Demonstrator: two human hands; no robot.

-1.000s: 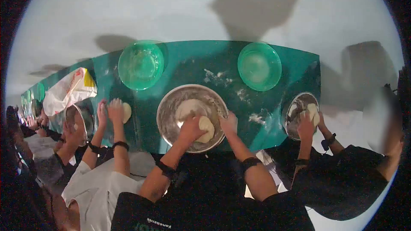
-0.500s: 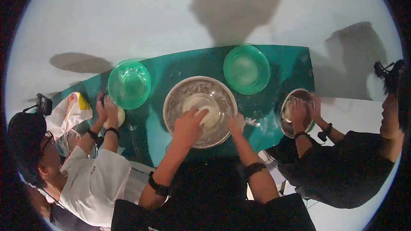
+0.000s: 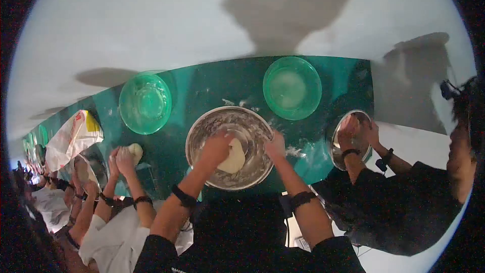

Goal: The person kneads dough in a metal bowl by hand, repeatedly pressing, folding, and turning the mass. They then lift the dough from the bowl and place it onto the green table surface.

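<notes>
A wide metal mixing bowl (image 3: 198, 168) stands before me on the green table, its inner wall smeared with flour. Inside it lies a pale lump of dough (image 3: 234, 157), stretched toward the near side. My left hand (image 3: 217, 147) reaches into the bowl, its fingers curled against the dough's upper left part; the fingertips are partly hidden. At the right side of the bowl, my right hand (image 3: 274, 145) is closed around the rim.
Two green basins (image 3: 145, 103) (image 3: 292, 88) stand farther back. On the left a co-worker's hands (image 3: 123, 162) press dough (image 3: 135, 152) near a plastic flour bag (image 3: 75, 139). A co-worker on the right works in a metal bowl (image 3: 334, 141). Flour is scattered on the table (image 3: 202, 83).
My left hand has curled from spread fingers into a closed grip and shifted slightly left. The dough looks longer now. The view has tilted, and the bowl appears slightly lower and farther left.
</notes>
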